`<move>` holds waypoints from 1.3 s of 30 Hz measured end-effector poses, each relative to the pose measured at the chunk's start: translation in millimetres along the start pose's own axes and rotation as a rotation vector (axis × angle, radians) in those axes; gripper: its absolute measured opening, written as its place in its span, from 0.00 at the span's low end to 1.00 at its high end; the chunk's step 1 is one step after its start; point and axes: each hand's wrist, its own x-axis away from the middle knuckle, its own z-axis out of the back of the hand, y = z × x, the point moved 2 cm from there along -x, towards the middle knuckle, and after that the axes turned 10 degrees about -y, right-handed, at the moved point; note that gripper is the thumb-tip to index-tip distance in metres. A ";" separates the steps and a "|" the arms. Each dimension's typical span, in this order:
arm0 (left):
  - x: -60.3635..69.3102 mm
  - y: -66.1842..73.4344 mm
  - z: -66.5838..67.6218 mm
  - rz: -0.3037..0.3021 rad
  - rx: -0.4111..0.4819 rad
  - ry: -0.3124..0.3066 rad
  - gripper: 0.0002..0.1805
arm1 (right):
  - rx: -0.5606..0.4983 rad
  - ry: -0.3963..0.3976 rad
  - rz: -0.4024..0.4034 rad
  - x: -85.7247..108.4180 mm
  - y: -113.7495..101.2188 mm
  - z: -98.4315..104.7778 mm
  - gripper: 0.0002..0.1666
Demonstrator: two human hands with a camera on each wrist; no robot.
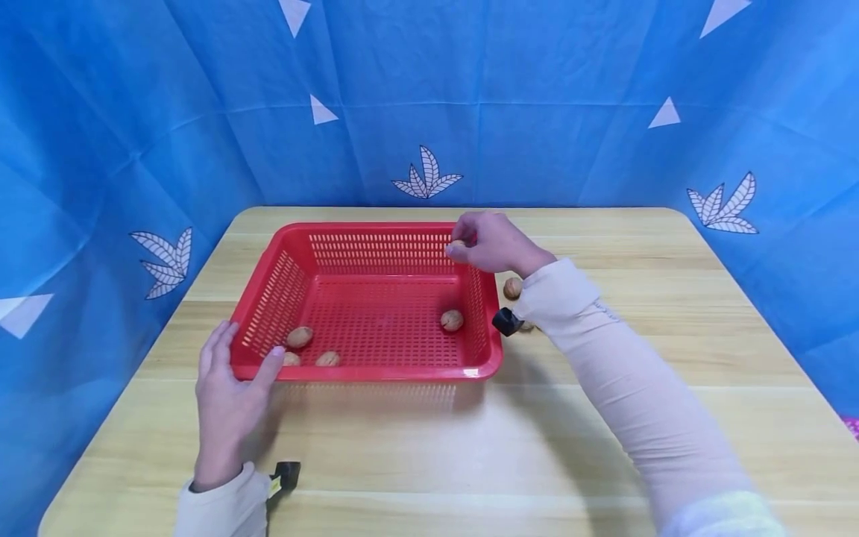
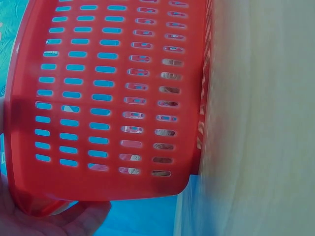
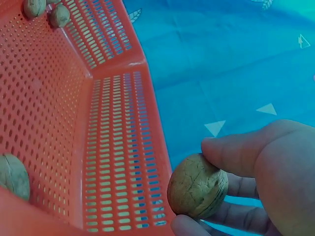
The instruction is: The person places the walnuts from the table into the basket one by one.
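A walnut (image 3: 198, 187) is up off the tabletop (image 1: 416, 462), pinched in the right hand (image 1: 493, 242) between the thumb and the fingers, near the far right corner of a red basket (image 1: 389, 373). I can't quite tell whether it hangs over the opening or just beside the rim. The shell looks whole, round and wrinkled, with a seam running along it. I'd judge it light and stiff, hard enough to take a firm squeeze, though a thing that round could roll out from under a careless fingertip. The ridges ought to give some grip; the best hold seems to be across its widest part, thumb against fingers, much as it is held here.

The left hand (image 1: 228, 399) grips the basket at its near left corner, fingers along the left side and thumb over the near rim. The basket looks like thin, slotted plastic, probably light and a little springy, so the rim is the sensible place to steady it. Inside, three walnuts (image 1: 299, 337) sit close to that corner and a lone walnut (image 1: 452, 321) lies toward the right wall. Outside, right of the basket, a loose walnut (image 1: 513, 288) rests near the right sleeve (image 1: 604, 358), with another partly hidden walnut (image 1: 526, 327) beside the wrist.
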 end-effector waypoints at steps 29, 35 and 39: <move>1.1 1.1 -1.1 -0.036 0.008 0.012 0.45 | -0.049 0.068 -0.066 15.8 15.8 7.2 0.16; 1.0 2.1 0.3 -0.024 0.007 0.014 0.45 | -0.047 0.081 -0.114 27.7 39.5 12.4 0.17; 0.8 2.4 0.6 -0.018 0.007 0.012 0.46 | -0.045 0.074 -0.159 38.6 61.4 14.5 0.18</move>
